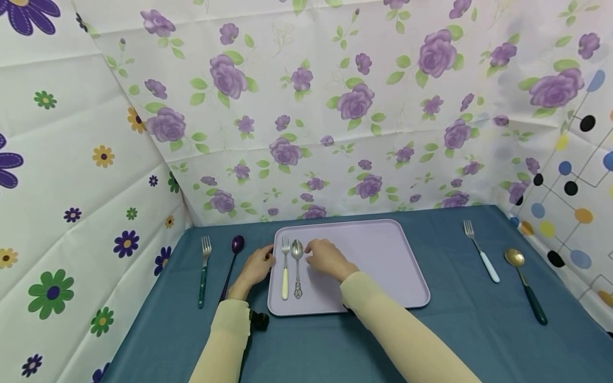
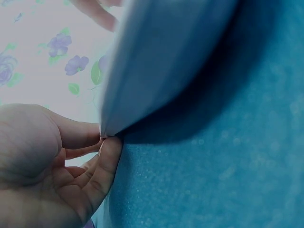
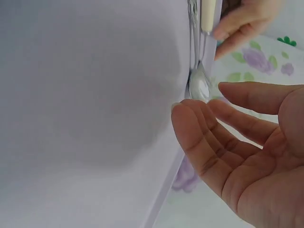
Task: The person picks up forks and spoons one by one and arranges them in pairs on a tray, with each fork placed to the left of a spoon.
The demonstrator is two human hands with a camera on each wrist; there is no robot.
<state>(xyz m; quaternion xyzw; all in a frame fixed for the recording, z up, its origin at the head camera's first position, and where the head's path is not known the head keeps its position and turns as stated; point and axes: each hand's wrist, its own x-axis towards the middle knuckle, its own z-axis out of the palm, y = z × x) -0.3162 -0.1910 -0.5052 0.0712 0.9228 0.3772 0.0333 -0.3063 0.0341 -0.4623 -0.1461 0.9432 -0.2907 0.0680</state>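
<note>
A pale lilac tray (image 1: 378,260) lies on the blue cloth. My left hand (image 1: 257,266) pinches its left rim; in the left wrist view, the thumb and fingers of that hand (image 2: 80,171) meet at the tray's edge (image 2: 156,57). On the tray's left side lie a fork with a yellow handle (image 1: 284,282) and, beside it, a silver spoon with an ornate handle (image 1: 297,252). Just right of the spoon bowl hovers my right hand (image 1: 330,258), holding nothing. Its fingers (image 3: 194,133) are loosely bent, with the thumb apart from them, near the spoon (image 3: 199,84).
Left of the tray lie a green-handled fork (image 1: 203,276) and a dark purple spoon (image 1: 237,244), the latter partly behind my left wrist. To the right are a fork with a pale blue handle (image 1: 481,252) and a gold spoon with a green handle (image 1: 527,287). Patterned cloth walls (image 1: 306,133) enclose the table.
</note>
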